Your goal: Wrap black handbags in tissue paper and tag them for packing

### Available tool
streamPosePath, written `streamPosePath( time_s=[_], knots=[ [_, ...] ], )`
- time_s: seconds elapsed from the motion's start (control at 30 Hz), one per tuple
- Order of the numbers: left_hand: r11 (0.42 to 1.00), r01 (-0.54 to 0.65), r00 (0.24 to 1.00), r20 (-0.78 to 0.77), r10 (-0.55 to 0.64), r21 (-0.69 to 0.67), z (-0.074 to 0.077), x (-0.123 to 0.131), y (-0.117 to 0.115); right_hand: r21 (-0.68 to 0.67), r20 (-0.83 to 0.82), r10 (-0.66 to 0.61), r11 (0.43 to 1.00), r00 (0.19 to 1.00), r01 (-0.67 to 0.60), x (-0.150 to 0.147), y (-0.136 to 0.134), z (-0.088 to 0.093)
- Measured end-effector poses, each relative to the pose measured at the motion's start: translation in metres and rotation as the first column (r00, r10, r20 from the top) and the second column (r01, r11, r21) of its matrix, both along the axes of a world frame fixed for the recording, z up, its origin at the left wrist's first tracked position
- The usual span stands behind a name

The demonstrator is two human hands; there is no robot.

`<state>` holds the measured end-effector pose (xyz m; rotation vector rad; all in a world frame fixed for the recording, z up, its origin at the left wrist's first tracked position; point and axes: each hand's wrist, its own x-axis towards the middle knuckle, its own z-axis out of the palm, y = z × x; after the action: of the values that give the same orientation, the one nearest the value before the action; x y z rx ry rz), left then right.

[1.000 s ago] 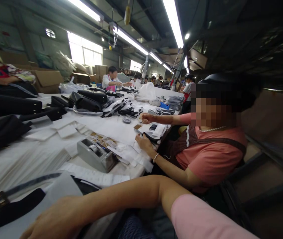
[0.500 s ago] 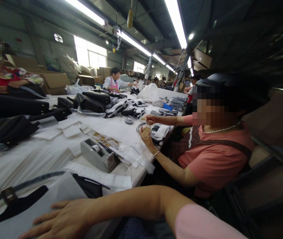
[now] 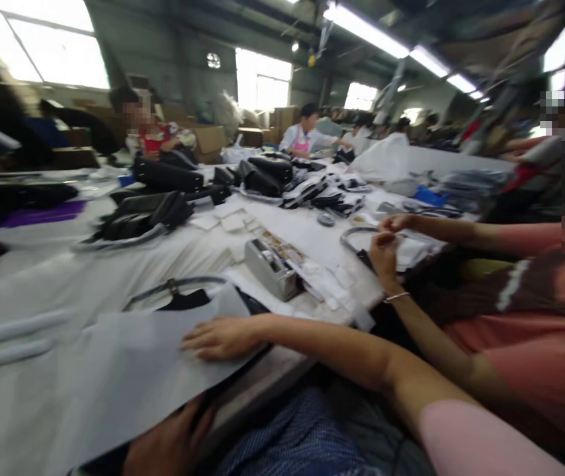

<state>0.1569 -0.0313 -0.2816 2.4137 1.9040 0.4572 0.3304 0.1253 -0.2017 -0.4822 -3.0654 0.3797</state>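
My right hand (image 3: 223, 337) lies flat with fingers stretched out on a large grey sheet (image 3: 128, 377) spread over the near table edge. A black bag part with a strap and buckle (image 3: 183, 294) pokes out from under the sheet's far side. My left hand (image 3: 171, 439) sits low at the table's front edge, under the sheet's hanging border; its fingers are hidden and blurred.
A grey tape dispenser (image 3: 270, 268) stands just beyond my right hand, among white paper slips (image 3: 327, 284). A co-worker in a salmon shirt (image 3: 521, 344) works at my right, with hands (image 3: 386, 248) on a strap. Black bags (image 3: 148, 211) pile across the table; more people sit farther off.
The view has swung left and down. My right hand has slid from the bottom edge up onto the grey sheet. My left hand has come into view at the table edge.
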Motion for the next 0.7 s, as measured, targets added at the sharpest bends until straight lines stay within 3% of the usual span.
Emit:
streamPosePath(
  time_s=[0.07,0.17,0.37,0.7],
  knots=[
    [0.992,-0.025,0.987,-0.156,0.044,0.122,0.001,-0.001,-0.009,-0.166,0.022,0.08,0.983,0.997,-0.075,-0.004,0.012,0.007],
    [0.966,0.022,0.981,-0.19,0.028,0.256,0.005,0.004,-0.006,-0.257,0.017,0.138,0.958,0.99,-0.129,-0.003,0.02,0.011],
    [0.945,0.047,0.992,-0.127,-0.006,0.323,0.006,0.007,-0.002,-0.091,0.001,0.05,0.995,0.999,-0.05,0.009,-0.003,-0.001],
    [0.966,0.055,0.988,-0.156,-0.016,0.251,0.009,0.006,0.0,-0.021,-0.001,0.256,0.966,0.967,-0.256,0.01,0.022,0.009]
  ],
)
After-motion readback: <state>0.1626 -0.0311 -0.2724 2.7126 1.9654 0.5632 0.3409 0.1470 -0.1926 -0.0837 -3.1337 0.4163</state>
